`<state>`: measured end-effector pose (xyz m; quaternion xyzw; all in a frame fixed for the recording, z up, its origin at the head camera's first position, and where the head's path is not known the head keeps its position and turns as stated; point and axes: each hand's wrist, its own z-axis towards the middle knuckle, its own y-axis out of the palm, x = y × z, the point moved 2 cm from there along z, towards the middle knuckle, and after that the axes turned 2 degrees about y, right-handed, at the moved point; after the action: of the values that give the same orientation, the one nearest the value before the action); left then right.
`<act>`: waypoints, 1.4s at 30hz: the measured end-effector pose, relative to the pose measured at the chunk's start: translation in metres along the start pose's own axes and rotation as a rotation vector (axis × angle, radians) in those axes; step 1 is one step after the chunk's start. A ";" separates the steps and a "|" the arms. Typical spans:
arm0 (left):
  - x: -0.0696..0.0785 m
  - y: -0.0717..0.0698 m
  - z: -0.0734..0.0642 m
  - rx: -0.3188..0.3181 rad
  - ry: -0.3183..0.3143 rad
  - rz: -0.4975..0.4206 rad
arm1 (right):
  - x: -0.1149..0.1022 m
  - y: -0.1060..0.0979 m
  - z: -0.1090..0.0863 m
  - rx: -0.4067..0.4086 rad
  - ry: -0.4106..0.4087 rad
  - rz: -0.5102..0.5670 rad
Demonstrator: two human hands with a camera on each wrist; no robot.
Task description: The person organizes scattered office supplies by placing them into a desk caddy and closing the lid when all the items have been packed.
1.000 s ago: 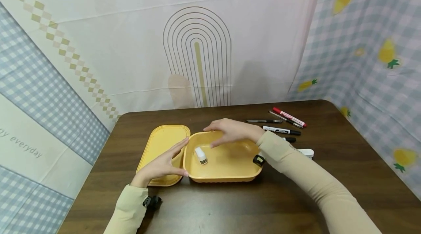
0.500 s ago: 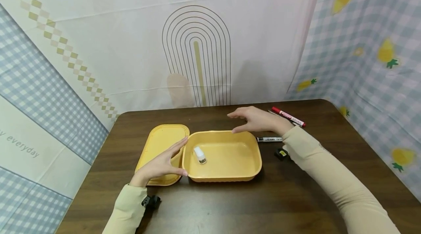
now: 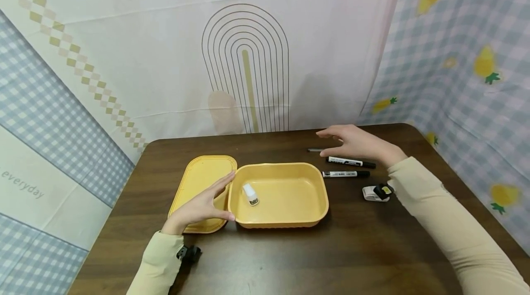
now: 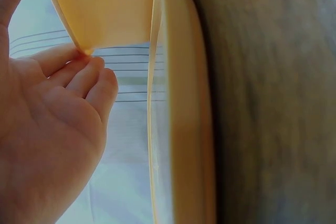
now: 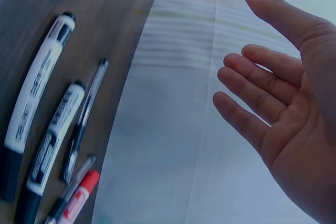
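A yellow plastic box (image 3: 278,219) stands uncovered on the table, with a small white bottle (image 3: 250,193) lying in its left part. My left hand (image 3: 203,207) spreads over the box's left side, thumb at the near corner and fingertips at the far one; the left wrist view has the fingertips (image 4: 86,64) right at the rim. Beneath that hand is the yellow lid (image 3: 207,173). My right hand (image 3: 356,144) hovers empty over the pens, fingers loosely bent. Nearest to it are a black-capped white marker (image 3: 349,162) and a thin pen (image 3: 314,150).
Another black-capped marker (image 3: 345,174) lies right of the box. A red marker (image 5: 79,200) and a second thin pen (image 5: 71,187) show in the right wrist view. A white object (image 3: 374,194) sits partly behind the right wrist camera. Patterned curtains (image 3: 331,55) back the table.
My right hand has moved from above the box rightward to over the pens, uncovering the box's interior. My left hand stays at the box's left side.
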<state>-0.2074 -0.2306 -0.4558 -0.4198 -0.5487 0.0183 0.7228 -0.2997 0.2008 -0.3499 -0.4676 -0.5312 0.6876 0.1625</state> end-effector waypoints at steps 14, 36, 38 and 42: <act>0.000 0.001 -0.001 -0.007 -0.007 -0.010 | 0.032 -0.023 -0.033 0.120 0.051 -0.071; 0.002 0.000 -0.001 0.004 0.021 -0.014 | 0.064 -0.017 -0.078 0.181 0.128 -0.085; 0.002 0.000 -0.001 0.004 0.025 -0.019 | 0.067 -0.011 -0.080 0.181 0.122 -0.093; 0.002 0.000 -0.001 0.005 0.027 -0.022 | 0.072 0.000 -0.082 0.172 0.121 -0.084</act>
<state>-0.2053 -0.2299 -0.4543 -0.4122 -0.5433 0.0060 0.7314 -0.2689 0.3000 -0.3836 -0.4699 -0.4783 0.6939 0.2623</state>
